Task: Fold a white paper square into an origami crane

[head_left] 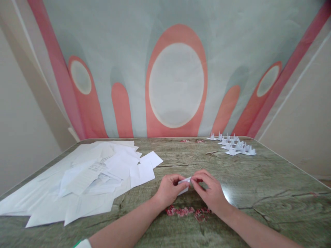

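Note:
Between my hands, a little above the near middle of the table, is a small folded piece of white paper (pixel 183 190). My left hand (pixel 170 189) grips it from the left, thumb on the near face and fingers behind. With thumb and forefinger pinched together, my right hand (pixel 208 187) holds the paper's upper right corner. Part of the paper is hidden behind the left thumb and fingers.
A wide heap of loose white sheets (pixel 88 203) covers the table's left side, some with writing. Two small white squares (pixel 142 173) lie at its right edge. Several folded paper cranes (pixel 232 148) stand at the back right. A printed backdrop (pixel 178 82) rises behind the wood-patterned table (pixel 271 186).

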A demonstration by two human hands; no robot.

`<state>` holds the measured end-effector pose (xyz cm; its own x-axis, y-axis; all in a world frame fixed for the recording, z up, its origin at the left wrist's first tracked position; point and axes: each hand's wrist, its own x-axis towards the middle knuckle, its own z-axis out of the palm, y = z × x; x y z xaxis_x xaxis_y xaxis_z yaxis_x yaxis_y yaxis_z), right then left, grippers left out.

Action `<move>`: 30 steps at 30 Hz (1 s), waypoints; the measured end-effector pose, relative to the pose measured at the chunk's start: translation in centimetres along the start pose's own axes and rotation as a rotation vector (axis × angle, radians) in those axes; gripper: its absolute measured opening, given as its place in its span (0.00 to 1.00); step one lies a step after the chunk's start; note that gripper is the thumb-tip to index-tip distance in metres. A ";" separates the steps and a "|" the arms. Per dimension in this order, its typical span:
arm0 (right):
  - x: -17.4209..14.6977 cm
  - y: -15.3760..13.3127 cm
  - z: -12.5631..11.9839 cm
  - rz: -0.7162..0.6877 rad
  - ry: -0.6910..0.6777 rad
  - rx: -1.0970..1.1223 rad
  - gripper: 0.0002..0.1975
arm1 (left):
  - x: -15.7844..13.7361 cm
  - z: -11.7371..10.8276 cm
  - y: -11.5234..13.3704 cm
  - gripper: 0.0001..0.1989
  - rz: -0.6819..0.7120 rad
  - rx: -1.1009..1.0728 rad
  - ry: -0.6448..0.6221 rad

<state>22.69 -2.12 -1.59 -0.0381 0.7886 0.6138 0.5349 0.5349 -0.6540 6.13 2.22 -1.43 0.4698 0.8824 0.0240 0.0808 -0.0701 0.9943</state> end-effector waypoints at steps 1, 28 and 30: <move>0.0 0.0 0.0 0.024 0.000 0.017 0.03 | 0.0 0.0 0.1 0.12 0.005 0.010 0.018; 0.4 -0.2 0.2 0.262 -0.149 0.282 0.09 | -0.1 -0.3 0.5 0.17 0.061 0.085 -0.020; 0.4 -0.2 0.3 0.260 -0.140 0.284 0.09 | -0.2 -0.2 0.6 0.17 0.061 0.092 -0.014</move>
<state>22.31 -1.80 -1.39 -0.0575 0.9317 0.3587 0.2887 0.3594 -0.8874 5.90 2.13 -0.81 0.4882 0.8689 0.0819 0.1315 -0.1660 0.9773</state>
